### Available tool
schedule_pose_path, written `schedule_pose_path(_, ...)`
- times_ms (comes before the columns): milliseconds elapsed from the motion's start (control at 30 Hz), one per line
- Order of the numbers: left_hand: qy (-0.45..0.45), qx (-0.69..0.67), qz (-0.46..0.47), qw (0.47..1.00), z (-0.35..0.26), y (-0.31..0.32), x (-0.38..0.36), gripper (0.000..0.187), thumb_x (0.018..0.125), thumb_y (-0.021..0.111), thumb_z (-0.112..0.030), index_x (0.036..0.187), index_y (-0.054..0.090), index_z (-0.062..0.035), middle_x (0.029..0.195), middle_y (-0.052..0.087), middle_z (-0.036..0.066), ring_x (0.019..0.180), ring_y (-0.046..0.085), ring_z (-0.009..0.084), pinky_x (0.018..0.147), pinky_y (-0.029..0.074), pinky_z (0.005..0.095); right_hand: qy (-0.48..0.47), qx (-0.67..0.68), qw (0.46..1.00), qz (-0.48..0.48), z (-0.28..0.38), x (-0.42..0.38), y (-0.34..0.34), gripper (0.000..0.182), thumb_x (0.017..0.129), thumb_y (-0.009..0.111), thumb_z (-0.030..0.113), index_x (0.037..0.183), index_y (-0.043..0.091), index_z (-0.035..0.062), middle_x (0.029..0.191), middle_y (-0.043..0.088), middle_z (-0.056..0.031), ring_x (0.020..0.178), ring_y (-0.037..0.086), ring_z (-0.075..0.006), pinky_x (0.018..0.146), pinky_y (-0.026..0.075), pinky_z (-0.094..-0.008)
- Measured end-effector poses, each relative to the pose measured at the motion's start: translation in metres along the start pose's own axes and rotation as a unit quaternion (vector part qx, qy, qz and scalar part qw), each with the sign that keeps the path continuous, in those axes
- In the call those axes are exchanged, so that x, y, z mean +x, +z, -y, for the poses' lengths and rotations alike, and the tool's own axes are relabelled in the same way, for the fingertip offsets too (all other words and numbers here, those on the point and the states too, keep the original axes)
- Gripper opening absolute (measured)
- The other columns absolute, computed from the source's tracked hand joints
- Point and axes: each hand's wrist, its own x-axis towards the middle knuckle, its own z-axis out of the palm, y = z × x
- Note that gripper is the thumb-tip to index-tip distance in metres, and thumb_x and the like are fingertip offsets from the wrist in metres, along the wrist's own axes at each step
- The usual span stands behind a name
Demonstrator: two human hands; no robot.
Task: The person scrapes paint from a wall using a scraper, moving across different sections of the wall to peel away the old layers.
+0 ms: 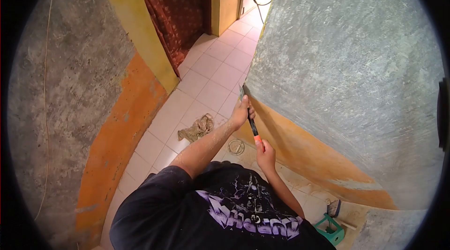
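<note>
A long-handled scraper [252, 124] with a dark shaft, an orange-red lower end and a metal blade reaches up to the corner edge of the grey, rough wall [342, 62] on the right. My left hand [241, 111] is wrapped round its upper part, close below the blade. Lower down, my right hand [266, 155] grips the orange-red end of the handle. The blade is at the wall's edge, just above the orange band [300, 137]; whether it touches is hard to tell. Pale specks cover my left forearm.
A crumpled cloth [197, 128] lies on the tiled floor, with a round drain cover [236, 147] near it. A green stool [330, 230] stands at the lower right. A red curtain [180, 11] hangs in a doorway; a grey and orange wall [117, 132] runs along the left.
</note>
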Motion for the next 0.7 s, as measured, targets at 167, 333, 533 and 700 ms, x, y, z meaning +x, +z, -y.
schedule_pose_path(167,0.008,0.012,0.008,1.0,0.001,0.01,-0.008,0.04,0.105,0.033,-0.048,0.094,0.038,-0.0094,0.065,0.042,0.003,0.053,0.047,0.017,0.056,0.047,0.036,0.018,0.067,0.997,0.021,-0.021,-0.009,0.001,0.034,0.099,0.056,0.032,0.082,0.055,0.0021,0.06,0.044,-0.0025,0.053,0.042,-0.0114,0.05,0.035,-0.0307)
schedule_pose_path(333,0.012,0.065,0.008,0.998,0.001,0.036,-0.017,0.035,0.106,0.035,-0.043,0.095,0.035,-0.0098,0.064,0.043,0.003,0.052,0.048,0.0157,0.054,0.047,0.0339,0.079,0.206,0.974,0.051,-0.033,-0.02,-0.006,0.031,0.103,0.05,0.03,0.085,0.052,0.0055,0.06,0.043,0.0036,0.048,0.04,-0.0052,0.044,0.031,-0.0233)
schedule_pose_path(533,0.032,0.122,-0.004,0.992,0.006,0.031,-0.012,0.033,0.106,0.035,-0.041,0.095,0.034,-0.0101,0.063,0.042,0.003,0.05,0.047,0.014,0.052,0.046,0.0333,0.035,0.099,0.994,0.035,-0.052,-0.016,0.013,0.033,0.103,0.049,0.032,0.083,0.05,0.0057,0.06,0.045,0.0021,0.05,0.043,-0.0073,0.046,0.035,-0.0263)
schedule_pose_path(700,0.038,0.096,0.0,0.995,-0.003,0.021,-0.008,0.036,0.106,0.034,-0.043,0.096,0.036,-0.0087,0.062,0.041,0.003,0.051,0.046,0.0148,0.053,0.045,0.0331,-0.025,-0.002,1.0,-0.004,-0.022,-0.011,0.011,0.033,0.101,0.051,0.03,0.083,0.05,0.0028,0.059,0.046,-0.0059,0.053,0.047,-0.0158,0.052,0.038,-0.0344)
